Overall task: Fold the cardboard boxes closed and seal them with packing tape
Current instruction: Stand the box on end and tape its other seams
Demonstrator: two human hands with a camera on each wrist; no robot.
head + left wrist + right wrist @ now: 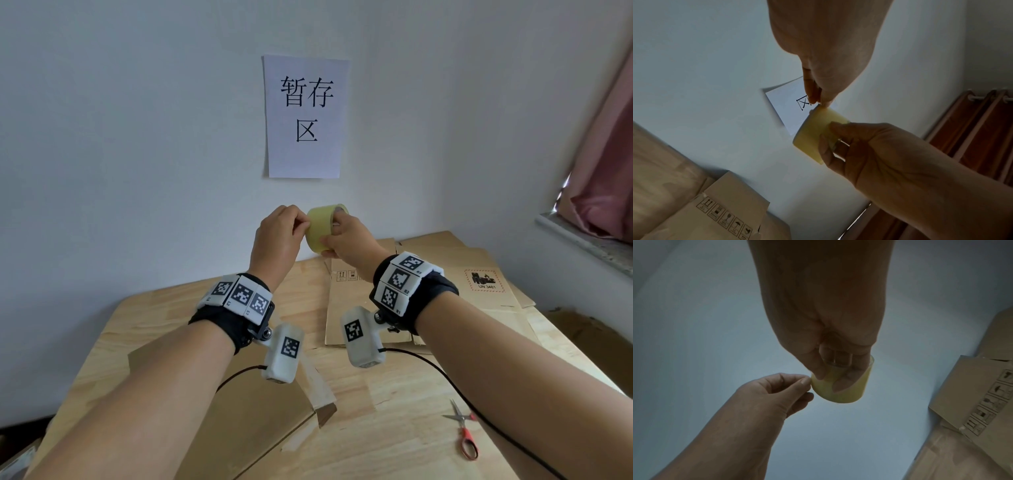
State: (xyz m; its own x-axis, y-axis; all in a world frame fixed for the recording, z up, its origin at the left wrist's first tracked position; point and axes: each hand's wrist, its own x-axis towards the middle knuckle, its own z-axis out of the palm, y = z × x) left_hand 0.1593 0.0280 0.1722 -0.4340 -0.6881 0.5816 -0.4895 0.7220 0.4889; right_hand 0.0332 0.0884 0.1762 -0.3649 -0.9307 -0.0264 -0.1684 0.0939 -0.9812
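Observation:
A yellowish roll of packing tape (320,229) (813,136) (846,389) is held up in the air in front of the wall. My right hand (346,236) (830,369) grips the roll, with fingers through its core and the thumb on the outside. My left hand (291,222) (818,97) pinches at the roll's outer surface with thumb and forefinger tips. Flattened cardboard boxes (428,291) lie on the wooden table (376,411) at the back right. Another brown cardboard box (222,411) sits below my left forearm.
Red-handled scissors (462,431) lie on the table at the front right. A paper sign (305,116) hangs on the wall ahead. A windowsill and pink curtain (603,171) are at the right. A black cable (479,411) runs across the table.

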